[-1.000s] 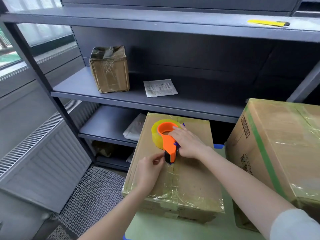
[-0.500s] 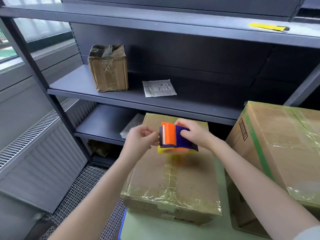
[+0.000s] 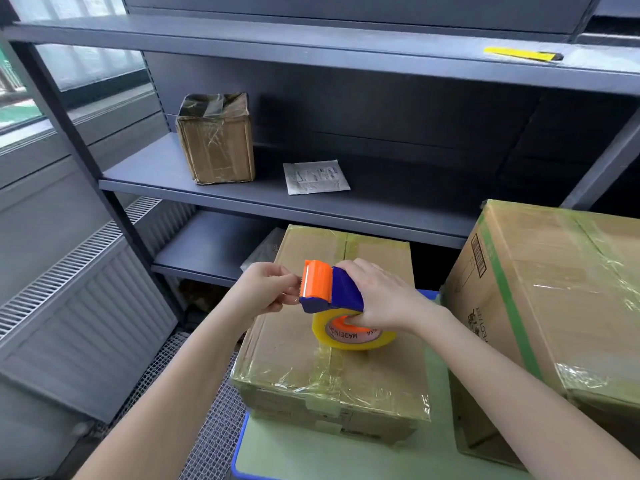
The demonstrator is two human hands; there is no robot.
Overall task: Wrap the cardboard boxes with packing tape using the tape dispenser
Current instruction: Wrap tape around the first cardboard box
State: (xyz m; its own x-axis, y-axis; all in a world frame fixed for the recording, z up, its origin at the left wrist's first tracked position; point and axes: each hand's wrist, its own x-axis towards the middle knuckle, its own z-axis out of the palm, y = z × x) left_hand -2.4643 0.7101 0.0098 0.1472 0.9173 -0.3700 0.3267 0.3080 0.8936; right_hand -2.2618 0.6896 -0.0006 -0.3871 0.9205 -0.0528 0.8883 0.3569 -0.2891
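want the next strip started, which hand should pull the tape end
The left hand: its fingers curl right at the dispenser's orange cutter end, though no tape end shows. The right hand is busy gripping the dispenser, fingers in the roll's core.

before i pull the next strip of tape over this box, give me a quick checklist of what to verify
1. Right hand grips the orange-and-blue plastic tape dispenser: ok.
2. Yellowish clear tape roll sits on the dispenser: ok.
3. Left hand pinches at the orange cutter end: ok.
4. Free tape end caught in that pinch: cannot tell.
5. Brown tape-wrapped cardboard box lies flat below the dispenser: ok.
6. Cutter end down on the box: not ok, it faces the left hand.
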